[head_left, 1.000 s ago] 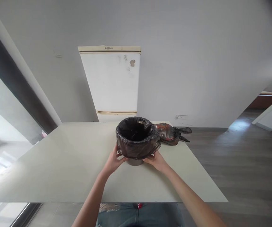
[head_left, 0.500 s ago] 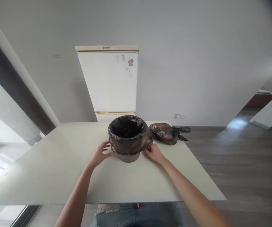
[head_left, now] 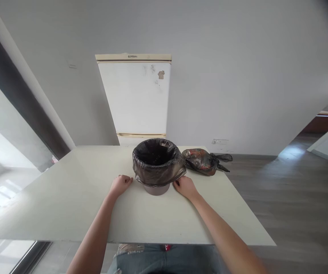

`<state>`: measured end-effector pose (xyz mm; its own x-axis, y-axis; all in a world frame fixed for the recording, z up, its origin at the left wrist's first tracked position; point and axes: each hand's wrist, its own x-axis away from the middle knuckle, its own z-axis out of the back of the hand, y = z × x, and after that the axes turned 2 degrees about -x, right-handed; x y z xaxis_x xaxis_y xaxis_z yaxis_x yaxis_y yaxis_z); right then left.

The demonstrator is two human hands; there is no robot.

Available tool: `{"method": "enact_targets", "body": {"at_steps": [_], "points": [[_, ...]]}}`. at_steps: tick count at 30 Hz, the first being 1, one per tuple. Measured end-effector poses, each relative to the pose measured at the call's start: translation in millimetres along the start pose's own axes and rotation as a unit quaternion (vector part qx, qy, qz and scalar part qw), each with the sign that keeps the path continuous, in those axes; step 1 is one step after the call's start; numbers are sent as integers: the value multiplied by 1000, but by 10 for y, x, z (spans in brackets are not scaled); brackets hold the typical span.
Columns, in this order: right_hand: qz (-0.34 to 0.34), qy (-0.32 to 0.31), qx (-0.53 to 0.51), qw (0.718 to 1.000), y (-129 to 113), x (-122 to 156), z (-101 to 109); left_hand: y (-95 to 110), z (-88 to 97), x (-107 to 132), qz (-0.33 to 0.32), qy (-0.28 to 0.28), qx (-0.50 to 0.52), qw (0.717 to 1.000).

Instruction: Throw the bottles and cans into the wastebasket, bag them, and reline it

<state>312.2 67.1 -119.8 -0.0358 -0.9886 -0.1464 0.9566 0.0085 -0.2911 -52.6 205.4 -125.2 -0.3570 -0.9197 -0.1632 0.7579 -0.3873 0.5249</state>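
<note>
A small trash can (head_left: 156, 190) stands upright on the white table, lined with a dark, see-through garbage bag (head_left: 160, 173) folded down over its rim. Inside, the bag looks dark. My left hand (head_left: 120, 185) rests on the tabletop just left of the can, closed in a loose fist with nothing in it. To the right of the can, my right hand (head_left: 185, 186) is also closed on the table, close under the overhanging edge of the bag. I see nothing in its curled fingers.
Behind and right of the can lies a knotted dark plastic bag (head_left: 201, 161) with reddish contents, near the table's right edge. The white table (head_left: 67, 201) extends left. A white refrigerator (head_left: 137, 97) stands beyond it against the grey wall, which has a socket (head_left: 220, 141).
My left hand has gone from spread fingers beside the bag to a closed fist on the table. My right hand has hardly moved. The view has shifted slightly.
</note>
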Motion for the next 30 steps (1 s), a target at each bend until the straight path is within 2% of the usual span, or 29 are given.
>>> {"method": "enact_targets", "body": {"at_steps": [9, 15, 30], "points": [[-7, -5, 27, 1000, -5, -3, -2, -29, -2, 9, -14, -11, 73, 997], [-9, -7, 23, 1000, -10, -2, 4, -84, 62, 13, -26, -30, 137, 990], [-11, -4, 2, 1000, 20, 3, -1, -85, 40, 15, -38, -26, 150, 988]]}}
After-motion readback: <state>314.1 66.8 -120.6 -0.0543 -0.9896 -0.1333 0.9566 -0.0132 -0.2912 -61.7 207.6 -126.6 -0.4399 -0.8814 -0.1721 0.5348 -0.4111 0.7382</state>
